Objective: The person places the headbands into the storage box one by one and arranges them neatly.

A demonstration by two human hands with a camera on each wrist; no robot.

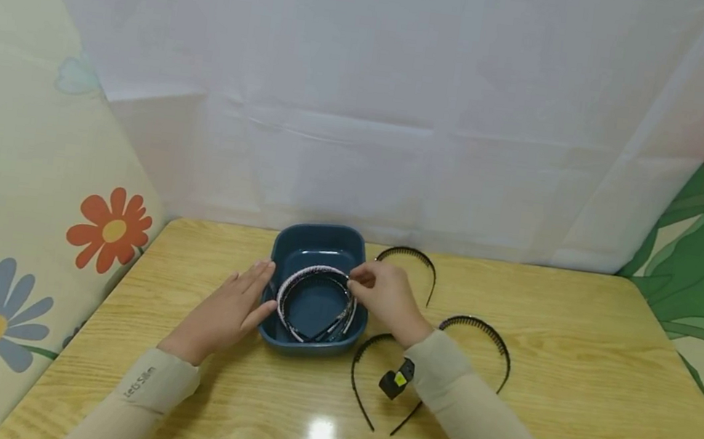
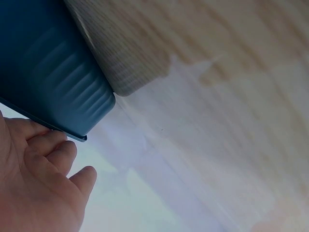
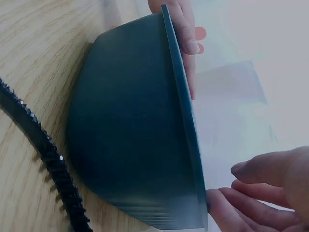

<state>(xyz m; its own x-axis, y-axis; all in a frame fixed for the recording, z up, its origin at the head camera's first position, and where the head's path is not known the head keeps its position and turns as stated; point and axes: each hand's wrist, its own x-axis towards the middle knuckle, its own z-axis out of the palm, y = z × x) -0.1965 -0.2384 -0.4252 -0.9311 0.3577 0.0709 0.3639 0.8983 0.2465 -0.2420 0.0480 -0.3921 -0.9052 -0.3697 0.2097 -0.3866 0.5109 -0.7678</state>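
Note:
A deep blue plastic basin (image 1: 309, 350) stands on the table with headbands inside. A black-and-white patterned headband (image 1: 319, 269) leans in it, with dark toothed bands close by and ends crossing near the front. My left hand (image 1: 228, 314) rests against the basin's left side, fingers extended along the rim. At the right rim is my right hand (image 1: 385, 297), fingers bent beside the patterned headband. In the right wrist view its fingertips (image 3: 212, 198) touch the rim, and a gap shows between them and the thumb. The basin wall hides the headbands there.
Right of the basin lie black toothed headbands: one at the back (image 1: 410, 251), one in the middle (image 1: 478, 323), and one nearer the front (image 1: 354, 373), partly under my right forearm. A white cloth (image 1: 340, 101) hangs behind the wooden table (image 1: 249, 412).

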